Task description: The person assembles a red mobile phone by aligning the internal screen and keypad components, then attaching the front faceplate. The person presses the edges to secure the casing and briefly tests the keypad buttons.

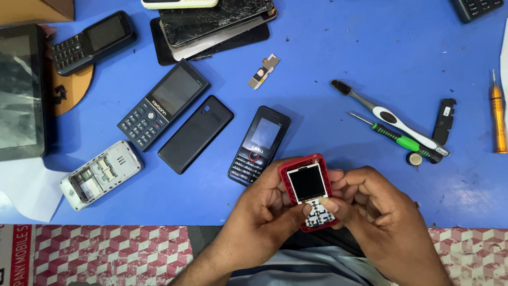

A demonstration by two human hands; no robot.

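Both my hands hold a small red keypad phone (308, 182) near the front edge of the blue table (338, 79). Its dark screen faces up and the bare white keypad board shows below it. My left hand (264, 214) grips the phone's left side, thumb across the lower part. My right hand (370, 206) clasps the right side, thumb tip on the keypad board. Just left of the red phone lies a black keypad phone (259, 145) with a red key.
Also on the table: a black back cover (195, 133), a dark blue keypad phone (161, 104), an opened white phone (100, 173), a black phone (94, 42), cracked screens (214, 21), a brush (389, 116), a green screwdriver (394, 136), an orange screwdriver (497, 114), a tablet (20, 90).
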